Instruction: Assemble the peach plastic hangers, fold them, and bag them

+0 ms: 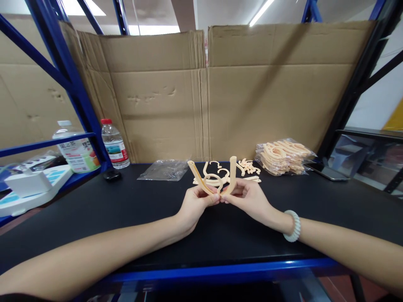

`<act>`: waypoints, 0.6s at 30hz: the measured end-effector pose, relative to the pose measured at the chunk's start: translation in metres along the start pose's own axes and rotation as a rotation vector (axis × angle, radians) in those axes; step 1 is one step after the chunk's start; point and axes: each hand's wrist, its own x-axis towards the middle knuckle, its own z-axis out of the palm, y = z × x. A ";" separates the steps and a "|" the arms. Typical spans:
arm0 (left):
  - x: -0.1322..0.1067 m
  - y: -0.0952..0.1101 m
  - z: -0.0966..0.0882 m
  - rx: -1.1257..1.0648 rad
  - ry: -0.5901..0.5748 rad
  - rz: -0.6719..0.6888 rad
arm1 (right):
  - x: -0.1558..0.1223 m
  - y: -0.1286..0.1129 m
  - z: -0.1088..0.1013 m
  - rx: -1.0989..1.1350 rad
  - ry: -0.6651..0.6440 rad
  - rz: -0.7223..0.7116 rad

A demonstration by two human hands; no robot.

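A beige plastic folding hanger is held up over the black tabletop, its two arms pointing upward in a V and its curved hook between them. My left hand pinches the hanger near the base of its left arm. On the other side, my right hand grips the base of the right arm, and the fingertips of both hands nearly meet at the joint. Just behind lie loose beige hanger pieces, including hooks, arms and small parts, partly hidden by the held hanger and my hands.
Bagged beige hanger parts sit at the back right beside a phone-like slab. A clear plastic bag lies back left, near a black object and a red-capped water bottle. Cardboard walls the back; a power strip is far left.
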 end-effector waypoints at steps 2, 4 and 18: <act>0.000 0.000 0.000 -0.001 -0.003 0.001 | 0.001 0.001 0.002 0.021 0.003 0.002; 0.000 0.000 0.001 -0.002 -0.006 0.000 | 0.003 0.001 0.002 0.043 -0.011 0.016; 0.030 0.022 -0.032 0.024 0.152 -0.140 | 0.041 -0.003 -0.097 -0.196 -0.166 0.182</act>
